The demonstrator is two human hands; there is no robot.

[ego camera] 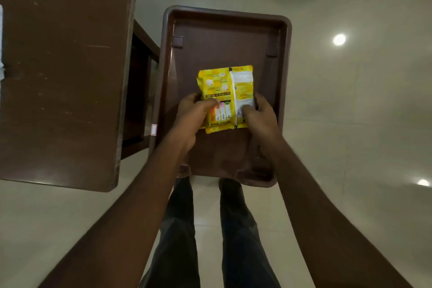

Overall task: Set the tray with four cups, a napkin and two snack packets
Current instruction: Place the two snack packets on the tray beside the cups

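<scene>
A yellow snack packet [225, 91] is held over the middle of a brown plastic tray [224, 30], printed back side up. My left hand [194, 117] grips its lower left edge with the thumb on top. My right hand [259, 117] grips its lower right edge the same way. I cannot tell whether the packet touches the tray floor or whether a second packet lies under it. Apart from the packet the tray floor is bare. No cups or napkin are in view.
A brown wooden table [63, 72] stands to the left of the tray, with a white thing [1, 42] just showing at its far left edge. Pale glossy floor tiles [350, 100] surround the tray. My legs [210, 229] stand below it.
</scene>
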